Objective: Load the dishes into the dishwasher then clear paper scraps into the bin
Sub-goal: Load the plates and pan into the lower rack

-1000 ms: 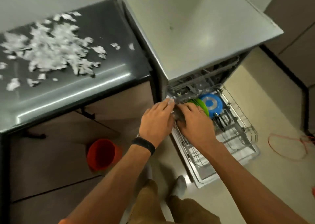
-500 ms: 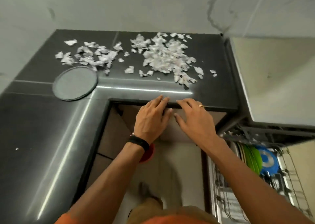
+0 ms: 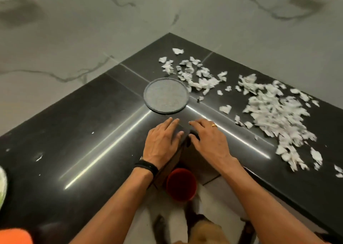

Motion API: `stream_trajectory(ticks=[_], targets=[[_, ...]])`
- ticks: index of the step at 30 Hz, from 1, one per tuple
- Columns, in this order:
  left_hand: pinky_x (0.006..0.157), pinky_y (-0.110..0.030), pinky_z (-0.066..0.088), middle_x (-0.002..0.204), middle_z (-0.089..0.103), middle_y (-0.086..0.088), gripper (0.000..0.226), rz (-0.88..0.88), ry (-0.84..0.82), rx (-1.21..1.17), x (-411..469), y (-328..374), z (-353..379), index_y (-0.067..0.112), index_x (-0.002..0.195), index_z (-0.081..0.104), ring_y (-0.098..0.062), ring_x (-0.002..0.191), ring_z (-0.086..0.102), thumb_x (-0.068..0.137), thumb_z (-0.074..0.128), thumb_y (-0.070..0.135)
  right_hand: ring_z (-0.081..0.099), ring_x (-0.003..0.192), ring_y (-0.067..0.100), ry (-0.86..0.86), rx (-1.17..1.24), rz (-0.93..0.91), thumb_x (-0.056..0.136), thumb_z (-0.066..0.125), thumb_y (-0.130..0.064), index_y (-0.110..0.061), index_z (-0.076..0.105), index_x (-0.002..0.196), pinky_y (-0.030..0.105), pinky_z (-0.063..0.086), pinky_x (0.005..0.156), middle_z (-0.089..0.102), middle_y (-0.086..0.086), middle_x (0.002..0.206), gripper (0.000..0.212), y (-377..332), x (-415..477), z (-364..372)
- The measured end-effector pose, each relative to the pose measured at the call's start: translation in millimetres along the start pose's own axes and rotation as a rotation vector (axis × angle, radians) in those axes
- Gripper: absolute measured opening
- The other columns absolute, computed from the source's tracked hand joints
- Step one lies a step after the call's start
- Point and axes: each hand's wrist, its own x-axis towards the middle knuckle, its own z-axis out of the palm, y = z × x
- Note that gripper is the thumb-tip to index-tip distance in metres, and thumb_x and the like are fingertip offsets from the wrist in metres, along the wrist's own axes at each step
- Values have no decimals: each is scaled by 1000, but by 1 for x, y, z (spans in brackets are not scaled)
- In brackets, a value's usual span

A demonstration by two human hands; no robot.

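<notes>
Desk (image 3: 78, 132): dark, glossy, L-shaped; its inner corner sits at the centre of the frame, with marbled wall across the top.
Left hand (image 3: 161, 141): centre of the frame, palm down over the desk's inner corner, fingers (image 3: 171, 123) spread and released, grasping nothing; a black band is on the wrist.
Right hand (image 3: 209, 141): just right of the left hand, palm down, fingers loosely spread, grasping nothing; a gold ring on one finger.
Scraps (image 3: 274, 114): torn white paper scattered on the desk, a thick pile at the right of the frame, a thinner patch at upper centre, a few stray bits at lower left.
Disc (image 3: 166, 95): round, grey, flat on the desk just above the hands, apart from them.
Bin (image 3: 181, 184): red, open-topped, on the floor below the hands at lower centre.
Floor (image 3: 219, 203): pale tiles, lower centre.
</notes>
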Motion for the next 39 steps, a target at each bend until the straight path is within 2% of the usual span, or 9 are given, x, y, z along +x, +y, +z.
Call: stream_trajectory(ticks=[5, 12, 16, 20, 22, 27, 32, 35, 39], targets=[[108, -45, 46, 151, 52, -2, 54, -137, 62, 40, 26, -24, -3, 25, 149, 47, -20, 135, 51, 102, 41, 51, 61, 113, 26, -119, -18, -186, 96, 67, -31, -23, 63, 135, 40, 57, 86, 64, 1, 125, 41, -4, 78, 32], [110, -41, 44, 147, 54, 1, 50, -332, 127, 22, 58, -31, 4, 22, 146, 52, -17, 134, 51, 102, 47, 47, 58, 117, 28, -292, -109, -378, 102, 53, -26, -19, 60, 132, 41, 54, 90, 60, 4, 128, 32, 15, 161, 75], [106, -39, 47, 143, 57, 2, 46, -414, 179, 6, 64, -27, 6, 22, 143, 56, -18, 129, 55, 102, 53, 42, 62, 106, 32, -316, -152, -506, 100, 53, -16, -16, 63, 120, 43, 55, 76, 63, 7, 115, 23, 23, 183, 91], [104, -40, 48, 143, 57, 3, 45, -454, 171, 8, 67, -27, 8, 23, 143, 55, -18, 127, 56, 101, 54, 39, 66, 84, 36, -259, -123, -597, 90, 61, -7, -10, 65, 99, 43, 53, 58, 65, 10, 91, 10, 25, 189, 99], [102, -41, 49, 142, 57, 4, 44, -449, 169, 7, 69, -27, 7, 22, 142, 55, -18, 124, 58, 100, 56, 36, 65, 80, 34, -212, -113, -630, 84, 66, -8, -9, 65, 97, 42, 52, 55, 63, 9, 87, 12, 24, 190, 99], [102, -38, 49, 144, 54, 5, 51, -451, 175, 13, 77, -36, 0, 23, 146, 49, -19, 125, 57, 97, 61, 31, 60, 81, 29, -16, -44, -644, 73, 73, -5, -9, 65, 97, 41, 52, 64, 60, 9, 90, 26, 19, 198, 77], [103, -40, 51, 150, 47, 4, 62, -434, 257, -59, 85, -44, -14, 25, 153, 41, -18, 130, 52, 96, 64, 24, 57, 82, 26, 141, 72, -589, 74, 75, 3, -9, 64, 102, 37, 51, 64, 60, 8, 95, 32, 15, 182, 41], [99, -41, 54, 150, 47, -1, 54, -287, 336, -26, 86, -46, -23, 22, 147, 48, -21, 128, 54, 95, 65, 17, 59, 82, 24, 198, 98, -497, 77, 77, -1, -10, 61, 101, 35, 54, 64, 61, 7, 96, 30, 12, 154, 23], [82, -32, 60, 143, 47, -3, 49, -37, 428, -114, 81, -35, -32, 18, 138, 53, -16, 107, 59, 92, 71, 14, 62, 80, 24, 244, 70, -357, 79, 79, -5, -11, 58, 101, 36, 57, 58, 61, 6, 97, 31, 10, 106, 5]])
